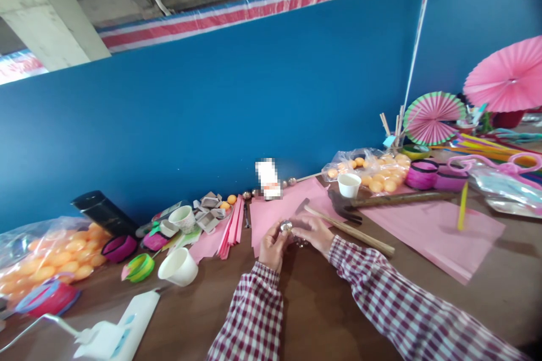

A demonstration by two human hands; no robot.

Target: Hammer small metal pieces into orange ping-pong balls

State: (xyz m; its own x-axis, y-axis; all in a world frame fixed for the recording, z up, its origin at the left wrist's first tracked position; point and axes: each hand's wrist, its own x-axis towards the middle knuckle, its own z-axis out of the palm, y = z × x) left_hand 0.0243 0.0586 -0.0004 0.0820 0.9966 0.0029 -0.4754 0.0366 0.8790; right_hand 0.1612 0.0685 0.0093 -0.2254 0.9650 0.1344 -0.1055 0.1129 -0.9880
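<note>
A small shiny silver ball (286, 226) sits between the fingertips of my left hand (273, 245), which is pinched round it. My right hand (315, 233) is close on the right, its fingers bent toward the ball; whether they grip anything is hard to make out. Just below its fingers, more shiny metal (301, 242) shows in part near the table. Pink paper (271, 211) lies behind both hands. To the right of my right hand are a wooden-handled hammer (351, 229) and a second hammer (406, 198).
Paper cups (178, 267), a white power strip (135, 321) and a bag of orange balls (55, 254) are on the left. Another bag of orange balls (381, 172), a white cup (349, 185) and pink scissors (503, 164) lie on the right. A blue partition (254, 90) stands behind.
</note>
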